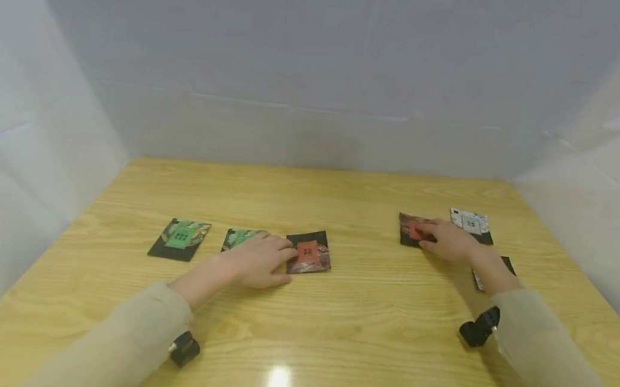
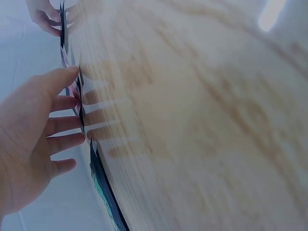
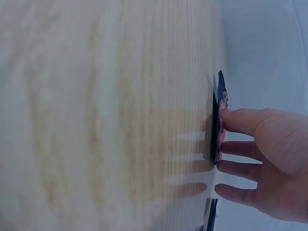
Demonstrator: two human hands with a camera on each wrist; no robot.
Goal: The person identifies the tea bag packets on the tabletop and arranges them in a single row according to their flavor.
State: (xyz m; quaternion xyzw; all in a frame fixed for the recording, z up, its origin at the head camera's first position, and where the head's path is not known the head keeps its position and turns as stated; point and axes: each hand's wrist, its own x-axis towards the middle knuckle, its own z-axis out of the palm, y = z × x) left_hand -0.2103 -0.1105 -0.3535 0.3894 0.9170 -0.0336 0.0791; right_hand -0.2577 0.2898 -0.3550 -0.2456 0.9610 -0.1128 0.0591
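Note:
In the head view my left hand [image 1: 262, 261] stretches over a green-labelled packet [image 1: 239, 236], hiding part of it. Its fingers reach the left edge of a flat black packet with a red label [image 1: 308, 251]; the left wrist view shows thumb and fingers spread and fairly straight there. On the right, my right hand [image 1: 449, 239] touches another red-labelled packet [image 1: 410, 229], which lies on the wooden table [image 1: 354, 328]. Seen from the right wrist, the thumb [image 3: 236, 119] rests on that packet, with the other fingers extended and apart.
A second green-labelled packet [image 1: 181, 238] lies at the left. Beyond the right hand is a white-labelled packet [image 1: 471, 223]; another packet [image 1: 508, 266] is partly hidden by the right wrist. White sheeting [image 1: 314, 134] hangs behind the table and along both sides.

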